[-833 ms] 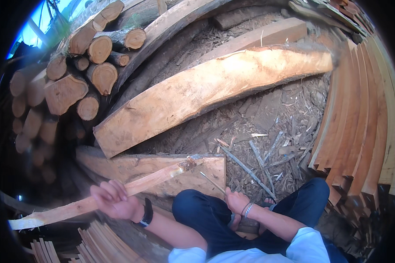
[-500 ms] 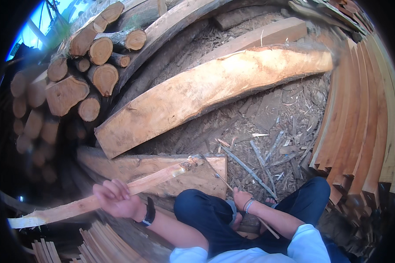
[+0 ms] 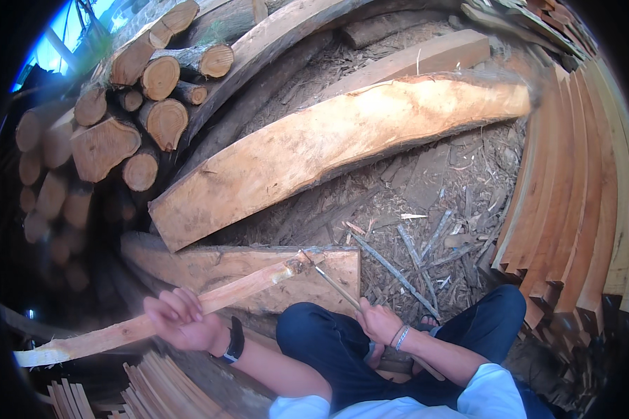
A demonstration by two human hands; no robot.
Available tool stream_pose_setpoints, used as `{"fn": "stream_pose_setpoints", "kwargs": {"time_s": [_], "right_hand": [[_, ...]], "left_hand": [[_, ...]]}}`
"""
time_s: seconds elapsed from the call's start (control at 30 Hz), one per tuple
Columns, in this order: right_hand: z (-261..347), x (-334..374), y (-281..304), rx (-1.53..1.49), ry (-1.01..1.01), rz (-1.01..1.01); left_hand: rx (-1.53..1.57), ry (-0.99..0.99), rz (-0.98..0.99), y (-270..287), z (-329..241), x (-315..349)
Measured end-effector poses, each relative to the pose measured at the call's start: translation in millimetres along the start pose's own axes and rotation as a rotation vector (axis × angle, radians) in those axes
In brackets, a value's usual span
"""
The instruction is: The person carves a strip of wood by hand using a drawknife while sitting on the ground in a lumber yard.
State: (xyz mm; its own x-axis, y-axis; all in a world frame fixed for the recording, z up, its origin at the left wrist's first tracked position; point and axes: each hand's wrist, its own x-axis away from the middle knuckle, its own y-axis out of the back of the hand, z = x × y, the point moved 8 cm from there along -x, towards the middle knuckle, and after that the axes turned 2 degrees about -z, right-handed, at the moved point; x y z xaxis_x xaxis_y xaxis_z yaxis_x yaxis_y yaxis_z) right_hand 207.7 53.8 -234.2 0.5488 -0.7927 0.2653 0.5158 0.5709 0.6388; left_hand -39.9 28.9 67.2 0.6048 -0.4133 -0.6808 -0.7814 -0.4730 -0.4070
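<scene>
A long, pale wooden strip (image 3: 251, 283) with rough edges slants up from the lower left, its far end lying over a short thick plank (image 3: 189, 269). Fingers curled, my left hand (image 3: 176, 320) grips the strip partway along. In my right hand (image 3: 381, 324) is a long-handled tool (image 3: 339, 288) with a slim wooden shaft, which runs back past my wrist. The tool's thin dark metal head meets the strip at its far end, by a darker knotty patch. The exact shape of that head is too small to tell.
Beyond lies a large thick slab (image 3: 328, 150). Cut logs (image 3: 164, 126) are stacked at the far left. Long boards (image 3: 566, 181) form a pile on the right. Sticks (image 3: 395, 269) and bark chips litter the ground. Thin slats (image 3: 164, 387) lie at the near left.
My right hand has moved slightly left and forward, bringing the tool's head a little further left along the strip's end. My left hand and the strip have barely shifted.
</scene>
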Motion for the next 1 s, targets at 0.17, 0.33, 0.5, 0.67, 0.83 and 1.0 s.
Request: {"fn": "stream_pose_setpoints", "kwargs": {"time_s": [0.17,0.33,0.5,0.67,0.83,1.0], "right_hand": [[-58,-14,-46,0.046,-0.060,0.040],[-6,-5,-1,0.015,-0.002,-0.041],[-40,-8,-29,0.031,-0.044,-0.080],[6,3,6,-0.028,0.043,-0.062],[-40,-11,-33,0.011,-0.032,-0.037],[-1,-1,2,0.009,0.019,-0.051]], "left_hand": [[0.032,0.033,-0.018,-8,7,2],[0.018,0.004,0.030,-3,-1,3],[0.063,0.021,0.021,-8,7,2],[0.033,-0.002,0.013,3,0,-1],[0.049,0.021,0.009,-3,5,1],[0.013,0.011,0.021,-3,0,1]]}}
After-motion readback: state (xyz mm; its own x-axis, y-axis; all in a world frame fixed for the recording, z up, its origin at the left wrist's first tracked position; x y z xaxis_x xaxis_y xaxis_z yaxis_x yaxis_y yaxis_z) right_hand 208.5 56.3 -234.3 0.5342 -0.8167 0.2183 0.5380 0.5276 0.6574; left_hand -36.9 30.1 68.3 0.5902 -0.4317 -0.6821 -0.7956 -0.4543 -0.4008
